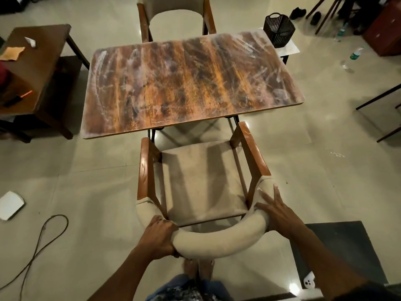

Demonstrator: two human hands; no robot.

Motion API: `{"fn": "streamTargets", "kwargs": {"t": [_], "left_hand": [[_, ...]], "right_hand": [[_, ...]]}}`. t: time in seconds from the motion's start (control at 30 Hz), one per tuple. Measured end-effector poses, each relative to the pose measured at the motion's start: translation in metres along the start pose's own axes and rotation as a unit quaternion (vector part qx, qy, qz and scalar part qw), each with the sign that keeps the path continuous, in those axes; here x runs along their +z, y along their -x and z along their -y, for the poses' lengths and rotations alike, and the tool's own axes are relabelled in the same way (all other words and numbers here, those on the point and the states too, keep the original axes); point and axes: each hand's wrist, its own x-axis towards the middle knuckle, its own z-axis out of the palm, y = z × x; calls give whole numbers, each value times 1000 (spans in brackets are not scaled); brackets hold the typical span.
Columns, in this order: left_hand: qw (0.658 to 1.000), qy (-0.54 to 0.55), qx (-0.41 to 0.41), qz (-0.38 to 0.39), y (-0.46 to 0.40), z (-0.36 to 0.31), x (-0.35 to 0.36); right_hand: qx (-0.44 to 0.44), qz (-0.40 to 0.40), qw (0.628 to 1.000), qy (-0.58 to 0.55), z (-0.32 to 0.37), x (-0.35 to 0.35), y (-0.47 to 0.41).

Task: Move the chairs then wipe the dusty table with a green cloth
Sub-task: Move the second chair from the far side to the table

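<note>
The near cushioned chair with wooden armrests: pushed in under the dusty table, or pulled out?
Pulled out. The cushioned wooden-armed chair shows its whole seat, clear of the dusty wooden table.

table [191,83]: wood-grain top, filmed with pale dust
near chair [201,181]: matt beige cloth, glossy wooden arms
floor [325,170]: glossy tiles

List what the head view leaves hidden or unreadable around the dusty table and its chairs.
- Far chair: top cut by the frame edge, seat hidden behind the dusty table.
- Green cloth: nowhere in view.
- Near chair: rear legs hidden under its backrest and both hands, left, right.
- Table base: mostly covered by the tabletop.
</note>
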Motion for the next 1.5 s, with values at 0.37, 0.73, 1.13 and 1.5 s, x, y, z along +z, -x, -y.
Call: {"fn": "streamTargets", "kwargs": {"t": [0.37, 0.73, 1.13, 1.5], "left_hand": [[995, -31, 29, -85, 25, -22, 20], [995, -9, -64, -73, 4, -121, 69], [964, 7, -237, -121, -3, -161, 72], [959, 35, -248, -130, -12, -163, 69]], "right_hand": [[27, -107, 993, -33, 26, 17, 50], [53, -39, 997, -38, 35, 13, 45], [121, -34, 982, -140, 56, 11, 53], [146, 10, 987, -62, 61, 4, 44]]}}
